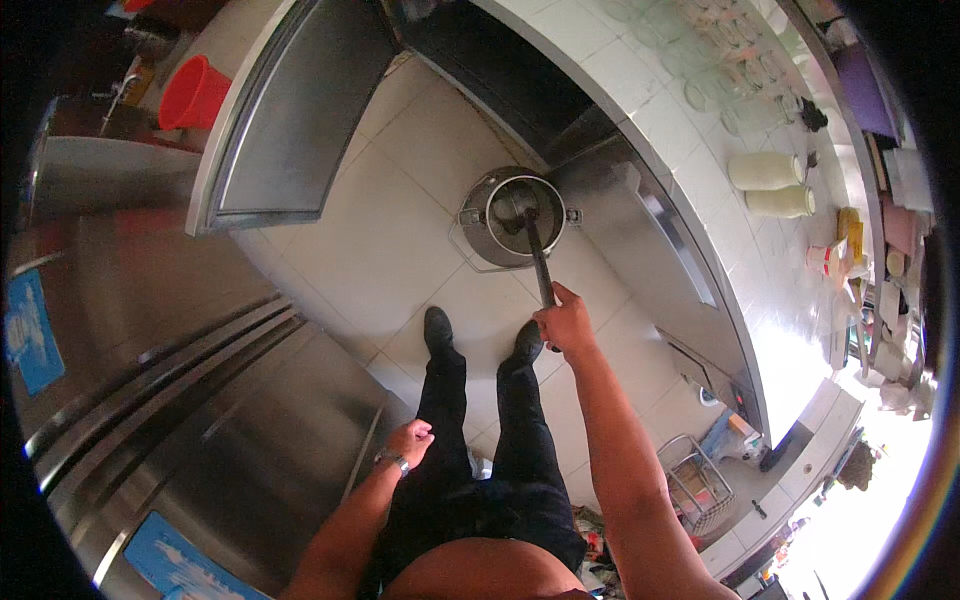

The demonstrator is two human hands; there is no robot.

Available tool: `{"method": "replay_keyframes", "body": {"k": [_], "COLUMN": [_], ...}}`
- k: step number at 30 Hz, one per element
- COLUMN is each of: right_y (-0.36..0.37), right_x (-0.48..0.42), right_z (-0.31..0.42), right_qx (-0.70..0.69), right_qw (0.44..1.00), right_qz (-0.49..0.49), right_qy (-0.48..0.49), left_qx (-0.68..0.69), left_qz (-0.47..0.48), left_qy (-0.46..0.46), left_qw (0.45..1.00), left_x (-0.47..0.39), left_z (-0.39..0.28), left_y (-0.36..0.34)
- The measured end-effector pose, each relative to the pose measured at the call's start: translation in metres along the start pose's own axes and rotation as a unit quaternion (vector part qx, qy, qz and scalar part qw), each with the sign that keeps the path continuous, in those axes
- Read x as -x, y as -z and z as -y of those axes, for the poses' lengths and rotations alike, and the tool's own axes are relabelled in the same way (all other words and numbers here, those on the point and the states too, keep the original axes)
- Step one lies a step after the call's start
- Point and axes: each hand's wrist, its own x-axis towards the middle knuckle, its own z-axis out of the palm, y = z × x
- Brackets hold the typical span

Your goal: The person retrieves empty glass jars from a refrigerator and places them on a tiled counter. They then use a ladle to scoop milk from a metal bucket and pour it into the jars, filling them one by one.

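Observation:
A deep metal pot [480, 240] with side clamps and a wire bail handle stands on the tiled floor, its top uncovered. My right hand [564, 321] grips the dark long handle of a ladle [541, 262], whose lower end reaches into the pot. What the pot holds is hard to make out. My left hand [411, 442], with a wristwatch [393, 460] at the wrist, hangs beside my left thigh with its fingers curled in and nothing seen in them.
An opened steel cabinet door [300, 120] juts out at upper left. Steel refrigerator doors [225, 420] line the left. Along the right runs a white tiled counter [690, 172] with glass jars [765, 171]. A red bucket [193, 91] is at upper left, a wire basket [697, 487] at lower right.

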Motion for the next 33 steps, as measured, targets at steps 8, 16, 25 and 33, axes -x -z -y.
{"method": "replay_keyframes", "body": {"k": [8,16,25,33], "right_y": [-0.025,-0.034,-0.051,-0.041], "right_x": [-0.058,-0.114,-0.159,-0.143], "right_z": [-0.051,-0.027,-0.014,-0.002], "right_qx": [0.21,0.176,-0.121,-0.158], "right_qw": [0.968,0.98,0.99,0.986], "right_qz": [-0.101,-0.083,0.007,-0.004], "right_qy": [0.091,0.05,-0.074,-0.057], "left_qx": [-0.039,-0.039,-0.024,-0.009], "left_qz": [0.004,-0.008,0.002,-0.011], "left_qy": [0.02,0.032,0.033,0.033], "left_qw": [0.999,0.999,0.999,0.999], "left_x": [0.016,0.017,0.009,0.007], "left_z": [0.016,0.006,0.009,0.015], "left_y": [0.021,0.016,0.016,0.015]}}
